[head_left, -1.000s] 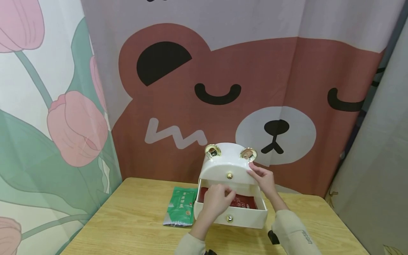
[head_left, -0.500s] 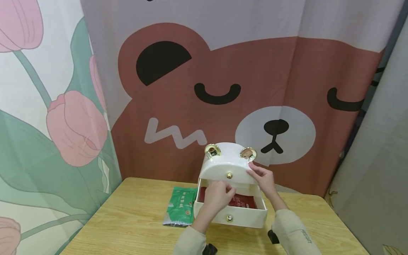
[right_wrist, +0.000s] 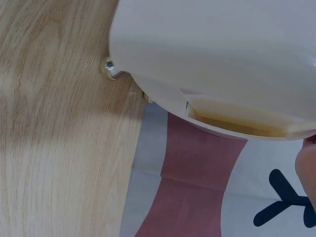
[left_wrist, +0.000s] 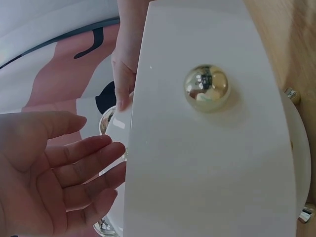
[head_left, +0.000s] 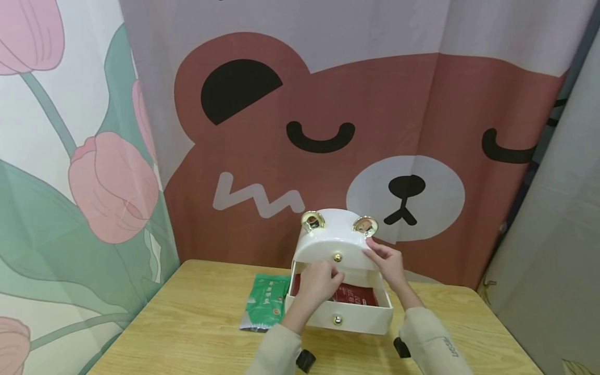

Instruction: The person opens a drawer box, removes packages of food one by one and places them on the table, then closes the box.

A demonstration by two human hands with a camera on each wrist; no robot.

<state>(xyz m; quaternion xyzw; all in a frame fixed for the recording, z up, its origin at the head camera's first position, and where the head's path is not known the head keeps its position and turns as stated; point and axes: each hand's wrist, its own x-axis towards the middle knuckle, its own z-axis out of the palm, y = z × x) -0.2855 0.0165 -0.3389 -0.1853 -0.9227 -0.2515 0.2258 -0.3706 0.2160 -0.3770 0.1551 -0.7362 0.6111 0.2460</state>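
A white drawer box [head_left: 334, 229] with gold round ears stands on the table, its lower drawer [head_left: 351, 319] pulled out. Inside the drawer lies a dark red packet [head_left: 356, 295], partly covered by my left hand [head_left: 320, 284]. That hand hovers over the drawer's left part. Its fingers are loosely bent with nothing between them, as the left wrist view shows of the left hand [left_wrist: 64, 173]. My right hand [head_left: 389, 263] holds the box's upper right edge, thumb on the front. Only a bit of the right hand [right_wrist: 308, 168] shows in the right wrist view.
A green packet [head_left: 267, 302] lies flat on the wooden table [head_left: 201, 323], left of the box. Gold knobs [head_left: 337, 320] stick out from the drawer fronts. Behind the table hangs a curtain [head_left: 262, 166] with a bear print.
My left hand has risen slightly and shifted a little to the left, over the drawer. The right hand stays at the box's edge. Packets and drawer have not moved.
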